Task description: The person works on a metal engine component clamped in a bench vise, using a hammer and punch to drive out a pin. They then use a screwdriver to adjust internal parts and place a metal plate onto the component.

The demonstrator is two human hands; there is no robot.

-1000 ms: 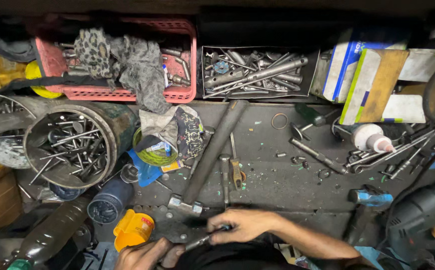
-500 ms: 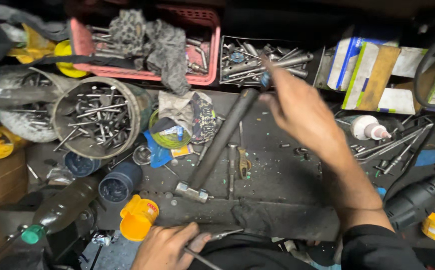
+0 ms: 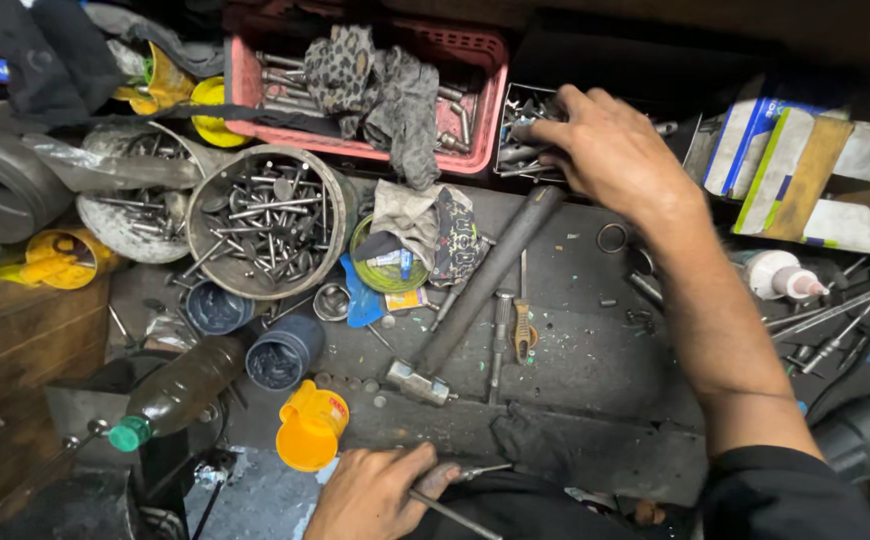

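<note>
My right hand (image 3: pixel 610 150) reaches far across the bench into a black tray of metal parts (image 3: pixel 525 125) at the back, fingers curled down among the bolts; what it grips I cannot make out. My left hand (image 3: pixel 375 492) rests at the near edge, closed around a thin metal rod (image 3: pixel 450 512) that runs down to the right. A long hammer (image 3: pixel 480 285) lies diagonally between the two hands, its head toward me.
A red basket (image 3: pixel 465 160) with rags and bolts sits at the back. A round tin of nails (image 3: pixel 267 220), small dark jars (image 3: pixel 283 352), a yellow cup (image 3: pixel 311 425), a bottle (image 3: pixel 180 388), cardboard boxes (image 3: pixel 795 170) and loose tools (image 3: pixel 835 315) crowd the bench.
My right hand left the near edge, swept up over the bench and now dips into the black parts tray. My left hand stays low on the rod.
</note>
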